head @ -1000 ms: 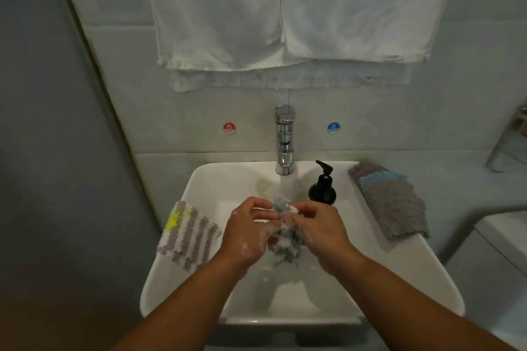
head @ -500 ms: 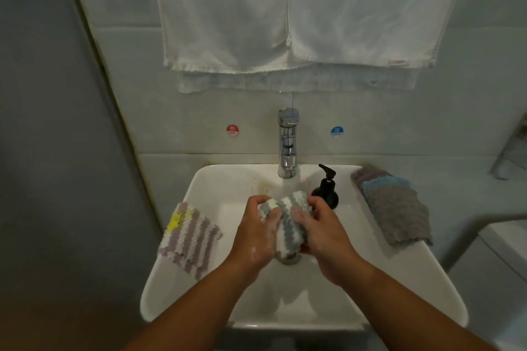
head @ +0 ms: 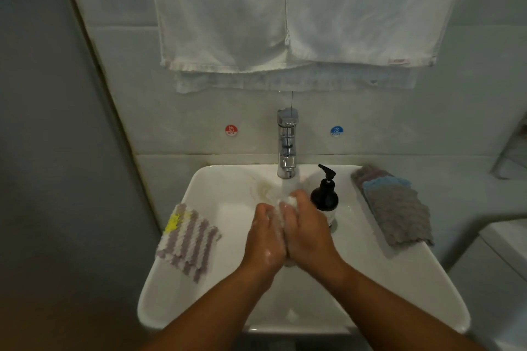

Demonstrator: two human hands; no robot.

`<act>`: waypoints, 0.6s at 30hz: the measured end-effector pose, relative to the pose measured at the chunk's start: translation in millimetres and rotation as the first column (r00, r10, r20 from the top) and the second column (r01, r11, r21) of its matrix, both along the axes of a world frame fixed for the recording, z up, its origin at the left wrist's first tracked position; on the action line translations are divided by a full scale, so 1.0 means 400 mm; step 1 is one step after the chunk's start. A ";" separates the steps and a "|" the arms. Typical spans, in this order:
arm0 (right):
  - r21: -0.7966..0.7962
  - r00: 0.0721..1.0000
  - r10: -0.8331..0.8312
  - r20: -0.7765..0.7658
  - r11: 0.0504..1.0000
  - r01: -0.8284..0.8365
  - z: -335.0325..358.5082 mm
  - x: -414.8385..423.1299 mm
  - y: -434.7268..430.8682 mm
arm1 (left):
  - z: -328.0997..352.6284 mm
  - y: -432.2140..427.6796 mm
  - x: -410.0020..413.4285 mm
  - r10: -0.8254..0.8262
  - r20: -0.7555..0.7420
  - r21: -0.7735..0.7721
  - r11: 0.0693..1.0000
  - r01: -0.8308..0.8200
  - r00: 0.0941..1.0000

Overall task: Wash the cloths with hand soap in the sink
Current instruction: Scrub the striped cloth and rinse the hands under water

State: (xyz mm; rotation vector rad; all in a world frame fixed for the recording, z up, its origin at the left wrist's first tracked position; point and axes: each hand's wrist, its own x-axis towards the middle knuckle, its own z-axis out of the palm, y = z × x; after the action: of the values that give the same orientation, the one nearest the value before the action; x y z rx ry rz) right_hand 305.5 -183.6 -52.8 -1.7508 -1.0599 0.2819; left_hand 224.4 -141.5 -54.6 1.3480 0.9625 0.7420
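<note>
Two white towels (head: 285,8) hang on the wall above the white sink (head: 399,279). A grey and blue cloth stack (head: 396,214) lies on its right rim and a purple-striped cloth (head: 186,239) on its left rim. Over the basin, the left hand (head: 265,239) and right hand (head: 308,234) each have a closed grip on a soapy cloth (head: 281,209), squeezed between them under the chrome faucet (head: 287,145). A black pump bottle (head: 325,196) stands just beside the right hand; its label is unreadable. Wall stickers read "HOT" (head: 231,130) and "COLD" (head: 336,131).
</note>
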 end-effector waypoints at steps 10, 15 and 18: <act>0.001 0.993 0.053 0.105 0.999 -0.053 -0.012 -0.039 -0.016 | 0.003 0.041 -0.007 0.063 -0.093 0.217 0.975 -0.042 0.994; -0.084 0.993 -0.104 0.059 0.991 0.109 -0.002 0.032 0.013 | -0.010 -0.020 0.003 -0.071 -0.020 0.217 0.973 0.073 0.997; -0.177 0.988 0.049 0.150 0.984 -0.022 -0.021 -0.007 -0.012 | 0.009 0.018 0.001 0.031 -0.037 0.285 0.958 -0.019 0.999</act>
State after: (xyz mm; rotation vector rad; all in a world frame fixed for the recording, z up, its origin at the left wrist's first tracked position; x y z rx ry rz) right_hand 302.8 -188.2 -61.1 -1.9373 -1.2087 0.2728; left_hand 224.8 -134.2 -51.2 1.6089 0.9316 0.9009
